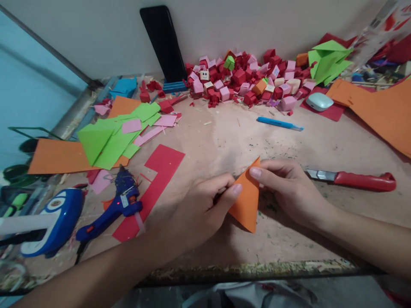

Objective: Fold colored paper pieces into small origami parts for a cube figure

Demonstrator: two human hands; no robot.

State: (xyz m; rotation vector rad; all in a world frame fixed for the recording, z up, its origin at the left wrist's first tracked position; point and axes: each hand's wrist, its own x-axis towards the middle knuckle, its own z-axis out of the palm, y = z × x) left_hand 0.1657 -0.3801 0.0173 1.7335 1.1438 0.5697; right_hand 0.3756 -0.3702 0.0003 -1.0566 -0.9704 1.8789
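Blue glue gun lies at left, overlapping red paper strip. Left hand: thumb and fingers clamped on folded orange paper, held above the table, between both hands. Right hand: thumb and forefinger pinch its upper corner. Red-handled cutter lies just beyond, at right.

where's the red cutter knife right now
In the head view, the red cutter knife lies on the table to the right of the right hand, below the blue pen.
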